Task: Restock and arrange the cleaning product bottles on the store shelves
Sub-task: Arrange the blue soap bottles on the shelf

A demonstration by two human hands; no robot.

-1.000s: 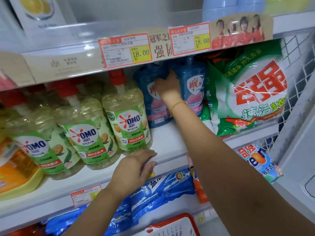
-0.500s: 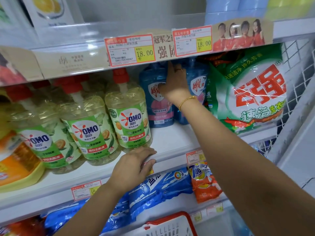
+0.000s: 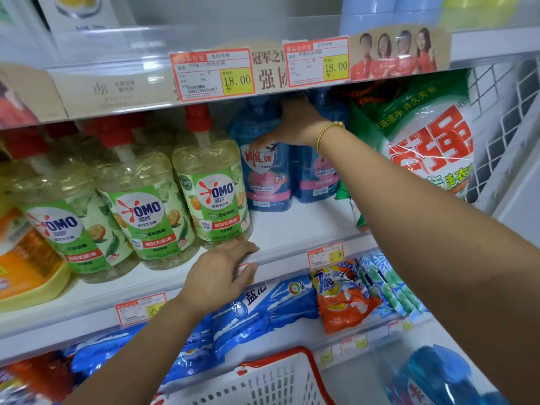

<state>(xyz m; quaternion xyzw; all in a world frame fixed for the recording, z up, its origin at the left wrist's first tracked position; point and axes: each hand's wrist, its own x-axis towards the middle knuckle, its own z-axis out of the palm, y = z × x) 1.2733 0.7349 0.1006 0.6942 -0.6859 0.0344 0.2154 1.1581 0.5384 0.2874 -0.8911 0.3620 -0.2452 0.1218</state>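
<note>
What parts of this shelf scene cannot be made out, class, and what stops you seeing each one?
- Tops of the two blue bottles: hidden by the upper shelf edge and the right hand.
- Small print on the price tags: too small.
- Blue bottle at bottom right: blurred, cut off by the frame.

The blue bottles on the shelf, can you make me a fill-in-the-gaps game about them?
1. The right hand rests on the tops of two ____ bottles.
2. The left hand rests on the shelf ____.
3. The OMO bottles have ____ caps.
4. The yellow price tags read ____.

Missing words: blue; edge; red; 18.00
</note>
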